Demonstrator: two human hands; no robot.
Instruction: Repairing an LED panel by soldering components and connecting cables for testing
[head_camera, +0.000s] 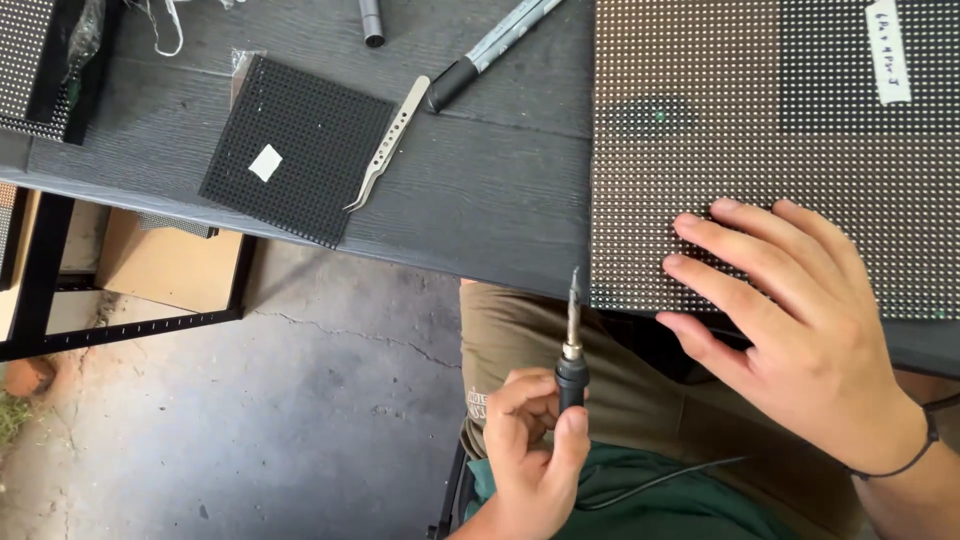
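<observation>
Here, at a dark grey bench (480, 190), my left hand (535, 450) is clenched around a soldering iron (571, 350), thumb and fingers wrapped on its black handle, the thin tip pointing up and away from me; the tip ends just at the near left corner of the big LED panel (760, 130), though whether it touches I cannot tell; the iron's black cord (660, 480) trails rightward across my green shirt. My right hand (790, 320) grips nothing; it lies flat and spread on the panel's near edge, fingertips pointing left, a thin black band (925, 440) round the wrist. The panel fills the right of the bench, a white paper label (888, 50) stuck near its far right. To the left, well apart from both hands, a smaller black module (300, 150) lies tilted with a white tag on it; steel tweezers (388, 145) rest across its right edge; a black marker (490, 50) lies just beyond them. Below the bench edge, cracked concrete floor (300, 420).
</observation>
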